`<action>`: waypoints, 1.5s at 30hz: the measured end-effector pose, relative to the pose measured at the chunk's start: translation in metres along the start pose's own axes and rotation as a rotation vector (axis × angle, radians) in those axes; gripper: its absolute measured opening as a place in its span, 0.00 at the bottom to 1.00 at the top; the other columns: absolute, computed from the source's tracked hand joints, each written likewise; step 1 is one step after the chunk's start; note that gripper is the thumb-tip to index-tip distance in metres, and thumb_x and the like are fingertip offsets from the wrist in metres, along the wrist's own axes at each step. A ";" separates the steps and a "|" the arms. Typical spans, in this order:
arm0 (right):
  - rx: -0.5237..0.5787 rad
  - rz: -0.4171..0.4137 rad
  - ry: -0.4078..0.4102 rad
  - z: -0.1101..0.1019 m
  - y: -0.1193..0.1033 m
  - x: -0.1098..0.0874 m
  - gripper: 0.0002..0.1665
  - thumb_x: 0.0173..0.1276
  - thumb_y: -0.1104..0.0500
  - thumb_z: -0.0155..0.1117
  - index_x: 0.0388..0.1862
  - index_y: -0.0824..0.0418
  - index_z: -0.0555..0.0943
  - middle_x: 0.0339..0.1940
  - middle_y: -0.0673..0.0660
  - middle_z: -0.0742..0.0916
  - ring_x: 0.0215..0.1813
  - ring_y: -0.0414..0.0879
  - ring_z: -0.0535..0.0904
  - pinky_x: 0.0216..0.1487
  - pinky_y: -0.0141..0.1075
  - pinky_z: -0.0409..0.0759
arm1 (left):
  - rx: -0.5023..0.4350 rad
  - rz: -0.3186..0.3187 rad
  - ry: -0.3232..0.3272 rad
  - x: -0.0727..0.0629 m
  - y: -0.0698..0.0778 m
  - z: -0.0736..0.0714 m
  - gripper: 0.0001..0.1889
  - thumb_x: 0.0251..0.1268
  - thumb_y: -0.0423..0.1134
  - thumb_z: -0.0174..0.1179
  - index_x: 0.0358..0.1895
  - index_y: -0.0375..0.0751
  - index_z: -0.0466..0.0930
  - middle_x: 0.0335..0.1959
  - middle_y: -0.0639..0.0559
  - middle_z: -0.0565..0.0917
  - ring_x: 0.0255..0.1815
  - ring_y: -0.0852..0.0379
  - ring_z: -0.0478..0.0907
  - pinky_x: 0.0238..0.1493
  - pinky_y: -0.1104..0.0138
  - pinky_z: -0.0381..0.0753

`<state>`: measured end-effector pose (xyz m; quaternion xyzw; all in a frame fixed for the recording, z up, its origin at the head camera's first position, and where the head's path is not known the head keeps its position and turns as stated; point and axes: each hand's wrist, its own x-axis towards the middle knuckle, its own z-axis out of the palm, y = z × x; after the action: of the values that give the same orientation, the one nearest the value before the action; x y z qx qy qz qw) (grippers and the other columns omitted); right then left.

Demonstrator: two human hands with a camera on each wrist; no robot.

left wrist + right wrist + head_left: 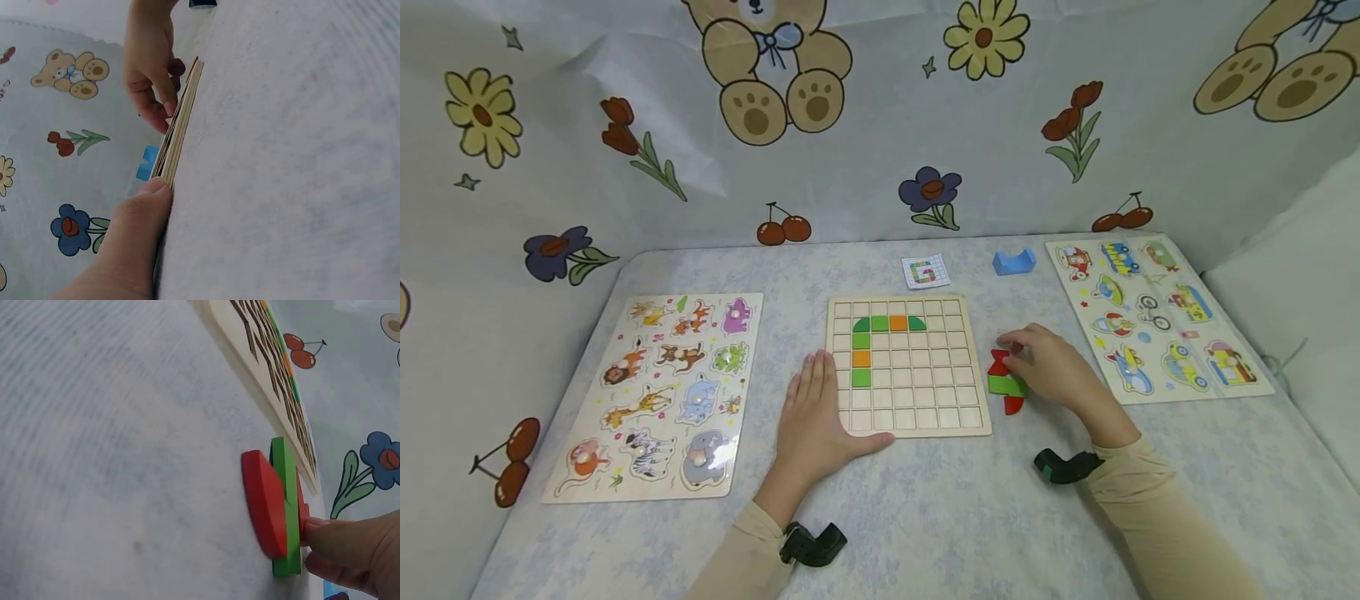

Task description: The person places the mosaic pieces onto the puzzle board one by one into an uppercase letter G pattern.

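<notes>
My left hand (812,417) lies with straight fingers along the left side of the wooden grid board (925,421), its thumb against the near edge. Green squares (880,322), orange squares (898,322) and dark green rounded corner pieces (917,323) sit in a row and a column on the grid. Right of the board, my right hand (1048,367) pinches a red piece (303,515) between thumb and finger at a small pile. Beside it lie green pieces (1006,385) and a red rounded piece (1013,405).
A small pattern card (926,272) with a coloured G lies behind the board, a blue holder (1014,262) to its right. An animal puzzle (651,400) is at left, a vehicle puzzle (1157,317) at right. A printed cloth (865,183) hangs behind the table.
</notes>
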<state>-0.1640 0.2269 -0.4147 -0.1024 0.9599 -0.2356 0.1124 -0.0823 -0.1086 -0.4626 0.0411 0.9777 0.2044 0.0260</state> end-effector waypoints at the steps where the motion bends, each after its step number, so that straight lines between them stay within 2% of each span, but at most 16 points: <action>1: 0.006 -0.001 -0.003 0.000 0.001 0.000 0.18 0.72 0.60 0.61 0.59 0.61 0.81 0.51 0.62 0.82 0.52 0.56 0.77 0.57 0.55 0.76 | 0.000 0.000 0.000 0.000 0.000 0.000 0.78 0.32 0.87 0.57 0.80 0.37 0.35 0.83 0.44 0.38 0.84 0.48 0.32 0.82 0.50 0.40; 5: 0.033 -0.010 0.002 0.002 0.005 0.001 0.12 0.72 0.61 0.62 0.52 0.60 0.81 0.50 0.61 0.82 0.50 0.55 0.76 0.53 0.52 0.77 | 0.003 -0.001 0.002 0.000 0.000 0.001 0.78 0.32 0.88 0.57 0.80 0.37 0.35 0.83 0.44 0.38 0.84 0.48 0.32 0.82 0.50 0.40; 12: 0.113 -0.019 0.055 0.003 0.005 0.002 0.07 0.70 0.60 0.64 0.45 0.56 0.78 0.40 0.56 0.83 0.34 0.48 0.74 0.33 0.36 0.73 | 0.008 -0.003 0.001 0.000 -0.001 0.002 0.78 0.32 0.88 0.56 0.80 0.38 0.34 0.83 0.45 0.37 0.84 0.48 0.32 0.82 0.50 0.39; 15: 0.167 -0.020 0.068 0.007 -0.006 0.004 0.06 0.71 0.57 0.64 0.45 0.54 0.78 0.39 0.54 0.84 0.29 0.47 0.72 0.27 0.34 0.73 | 0.007 -0.004 -0.003 0.000 -0.001 0.002 0.78 0.32 0.88 0.56 0.80 0.38 0.34 0.83 0.45 0.37 0.84 0.49 0.31 0.82 0.50 0.39; 20: 0.253 -0.063 0.033 0.018 -0.038 0.006 0.07 0.71 0.55 0.64 0.46 0.52 0.79 0.39 0.53 0.84 0.26 0.46 0.72 0.23 0.34 0.73 | 0.001 -0.001 -0.009 0.001 -0.001 0.001 0.78 0.31 0.88 0.57 0.80 0.38 0.34 0.83 0.45 0.37 0.84 0.49 0.31 0.82 0.50 0.39; 26: 0.322 -0.153 -0.022 0.039 -0.079 0.009 0.07 0.69 0.55 0.67 0.44 0.50 0.80 0.37 0.49 0.84 0.24 0.44 0.71 0.24 0.32 0.71 | 0.013 -0.004 -0.017 0.002 -0.001 0.000 0.79 0.30 0.87 0.58 0.81 0.38 0.34 0.83 0.45 0.38 0.84 0.48 0.32 0.82 0.50 0.40; 31: 0.320 -0.213 -0.069 0.058 -0.107 0.009 0.06 0.69 0.54 0.67 0.43 0.47 0.80 0.34 0.45 0.83 0.24 0.42 0.72 0.29 0.31 0.73 | 0.011 -0.003 -0.018 0.001 -0.001 -0.001 0.78 0.31 0.87 0.58 0.80 0.37 0.35 0.83 0.44 0.39 0.84 0.48 0.33 0.82 0.50 0.40; 34: 0.314 -0.269 -0.098 0.068 -0.120 0.008 0.05 0.69 0.55 0.67 0.42 0.49 0.81 0.33 0.44 0.83 0.25 0.40 0.75 0.32 0.31 0.76 | 0.018 -0.005 -0.017 0.000 -0.002 -0.001 0.78 0.31 0.88 0.56 0.80 0.37 0.35 0.83 0.44 0.39 0.84 0.48 0.33 0.82 0.50 0.40; 38: 0.305 -0.330 -0.104 0.077 -0.133 0.007 0.04 0.68 0.57 0.67 0.40 0.52 0.81 0.31 0.44 0.84 0.27 0.39 0.76 0.34 0.31 0.76 | 0.028 -0.002 -0.012 0.000 -0.003 0.000 0.78 0.32 0.89 0.55 0.80 0.37 0.35 0.83 0.44 0.39 0.84 0.48 0.33 0.82 0.50 0.40; 45: 0.253 -0.336 -0.069 0.089 -0.140 0.009 0.04 0.66 0.57 0.69 0.40 0.52 0.82 0.30 0.42 0.84 0.30 0.36 0.76 0.37 0.31 0.76 | 0.015 0.018 -0.003 0.000 -0.002 0.000 0.77 0.33 0.87 0.56 0.80 0.36 0.36 0.83 0.44 0.40 0.84 0.48 0.33 0.82 0.50 0.39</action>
<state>-0.1292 0.0650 -0.4262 -0.2539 0.8876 -0.3662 0.1165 -0.0819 -0.1102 -0.4636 0.0502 0.9788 0.1971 0.0253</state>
